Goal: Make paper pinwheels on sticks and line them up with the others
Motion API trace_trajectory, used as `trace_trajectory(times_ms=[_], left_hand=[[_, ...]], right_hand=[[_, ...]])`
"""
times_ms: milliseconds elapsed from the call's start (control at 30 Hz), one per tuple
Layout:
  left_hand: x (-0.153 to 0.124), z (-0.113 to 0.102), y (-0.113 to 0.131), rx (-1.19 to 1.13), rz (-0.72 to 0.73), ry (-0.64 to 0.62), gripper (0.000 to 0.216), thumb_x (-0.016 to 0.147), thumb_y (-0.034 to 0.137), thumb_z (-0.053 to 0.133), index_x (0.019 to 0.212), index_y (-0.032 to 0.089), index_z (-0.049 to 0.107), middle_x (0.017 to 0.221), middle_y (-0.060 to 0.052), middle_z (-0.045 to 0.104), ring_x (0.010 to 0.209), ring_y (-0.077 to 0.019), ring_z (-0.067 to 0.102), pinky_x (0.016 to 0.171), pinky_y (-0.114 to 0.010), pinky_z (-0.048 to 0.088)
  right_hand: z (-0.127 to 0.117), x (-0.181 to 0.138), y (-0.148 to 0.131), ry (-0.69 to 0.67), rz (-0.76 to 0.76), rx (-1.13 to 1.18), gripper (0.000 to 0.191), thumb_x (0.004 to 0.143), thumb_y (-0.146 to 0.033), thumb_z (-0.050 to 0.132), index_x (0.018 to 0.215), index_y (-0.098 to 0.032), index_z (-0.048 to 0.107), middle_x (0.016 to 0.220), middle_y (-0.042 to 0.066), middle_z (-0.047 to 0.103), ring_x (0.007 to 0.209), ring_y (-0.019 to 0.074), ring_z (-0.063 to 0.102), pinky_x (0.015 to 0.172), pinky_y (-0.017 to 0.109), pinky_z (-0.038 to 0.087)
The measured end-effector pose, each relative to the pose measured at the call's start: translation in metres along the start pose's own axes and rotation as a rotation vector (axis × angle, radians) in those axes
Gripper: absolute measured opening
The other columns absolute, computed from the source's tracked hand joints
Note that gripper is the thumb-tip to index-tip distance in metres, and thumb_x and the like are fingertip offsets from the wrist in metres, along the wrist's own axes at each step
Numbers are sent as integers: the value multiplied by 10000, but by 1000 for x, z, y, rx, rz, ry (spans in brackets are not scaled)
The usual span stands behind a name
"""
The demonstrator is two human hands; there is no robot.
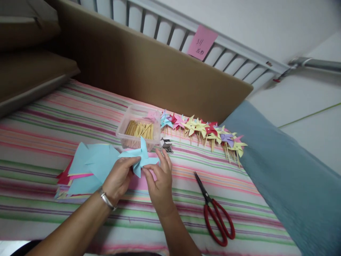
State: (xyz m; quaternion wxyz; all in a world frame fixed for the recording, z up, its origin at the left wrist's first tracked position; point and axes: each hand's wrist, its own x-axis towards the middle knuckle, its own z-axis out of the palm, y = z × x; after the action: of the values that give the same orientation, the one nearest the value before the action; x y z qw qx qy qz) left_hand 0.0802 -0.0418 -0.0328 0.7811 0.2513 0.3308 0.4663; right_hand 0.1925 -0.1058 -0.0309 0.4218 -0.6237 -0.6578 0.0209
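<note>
My left hand (121,177) holds a light blue paper pinwheel (144,153), its thumb pressed on the folded paper near the middle. Thumb and forefinger of my right hand (160,177) pinch at the pinwheel's lower right side, the other fingers raised. Whether a small pin is also between those fingertips I cannot tell. Under and left of my left hand lies a stack of cut paper squares (93,160), blue on top, with red, pink and other colours below. Pink paper (140,182) lies beneath the pinwheel. Just beyond my right hand is a small open box of pins (167,146).
A clear plastic tub (125,140) holds many short wooden sticks (140,129). Finished pinwheels (195,126) on sticks lie in a row at the back right. Red-handled scissors (213,204) rest on the striped cloth (255,217). A brown board (160,74) stands along the back.
</note>
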Motion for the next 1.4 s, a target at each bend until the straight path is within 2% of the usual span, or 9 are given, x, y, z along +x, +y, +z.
trace_trajectory(times_ms=[167, 333, 467, 633, 800, 1000, 1300, 1400], left_hand=[[-2, 4, -8, 100, 3, -16, 101, 646, 191, 714, 588, 135, 654, 552, 17, 605, 536, -98, 488, 559, -227, 389], [-5, 8, -12, 146, -19, -15, 120, 640, 206, 706, 574, 125, 647, 539, 6, 587, 531, -103, 474, 535, -230, 373], [-5, 9, -14, 164, -15, -21, 113, 638, 210, 709, 587, 122, 660, 560, -5, 595, 564, -116, 492, 570, -239, 391], [-5, 9, -14, 168, -14, -13, 76, 631, 197, 713, 633, 124, 694, 503, 21, 521, 629, -145, 526, 643, -254, 413], [-6, 10, -12, 146, -20, -72, 82, 656, 197, 701, 624, 122, 692, 598, -14, 605, 630, -138, 514, 654, -261, 411], [-6, 10, -13, 160, -20, -87, 66, 681, 189, 686, 665, 127, 705, 535, 12, 534, 651, -149, 506, 688, -271, 408], [-8, 15, -13, 158, -13, -104, 33, 684, 174, 692, 660, 151, 686, 653, -7, 625, 683, -148, 521, 740, -282, 404], [-6, 12, -15, 148, -34, -115, 103, 686, 180, 692, 592, 151, 663, 615, -2, 621, 638, -134, 508, 700, -269, 403]], right_hand=[[-1, 2, 2, 28, 141, 67, 116, 831, -208, 568, 740, -193, 638, 1367, 95, 443, 1332, 251, 264, 1060, 456, 255], [-2, 3, 5, 65, 179, 78, 103, 819, -191, 576, 729, -191, 626, 1333, 104, 483, 1321, 237, 285, 1062, 428, 257], [-1, 2, 5, 81, 215, 76, 75, 803, -203, 601, 730, -194, 619, 1315, 107, 500, 1311, 236, 302, 1058, 430, 263], [0, 3, 5, 87, 246, 86, 88, 796, -209, 610, 709, -198, 610, 1299, 103, 513, 1296, 233, 324, 1054, 432, 268], [0, 4, 4, 92, 269, 104, 92, 791, -203, 616, 700, -192, 613, 1281, 113, 527, 1280, 231, 350, 1053, 420, 270], [-3, 5, 5, 84, 306, 120, 102, 782, -202, 622, 681, -191, 614, 1251, 116, 551, 1256, 233, 384, 1039, 412, 289], [-3, 5, 6, 87, 341, 87, 100, 756, -187, 625, 656, -198, 619, 1234, 110, 567, 1235, 236, 407, 1027, 413, 298], [-3, 5, 7, 88, 348, 82, 106, 747, -204, 642, 644, -198, 621, 1208, 110, 583, 1215, 238, 427, 1022, 408, 305]])
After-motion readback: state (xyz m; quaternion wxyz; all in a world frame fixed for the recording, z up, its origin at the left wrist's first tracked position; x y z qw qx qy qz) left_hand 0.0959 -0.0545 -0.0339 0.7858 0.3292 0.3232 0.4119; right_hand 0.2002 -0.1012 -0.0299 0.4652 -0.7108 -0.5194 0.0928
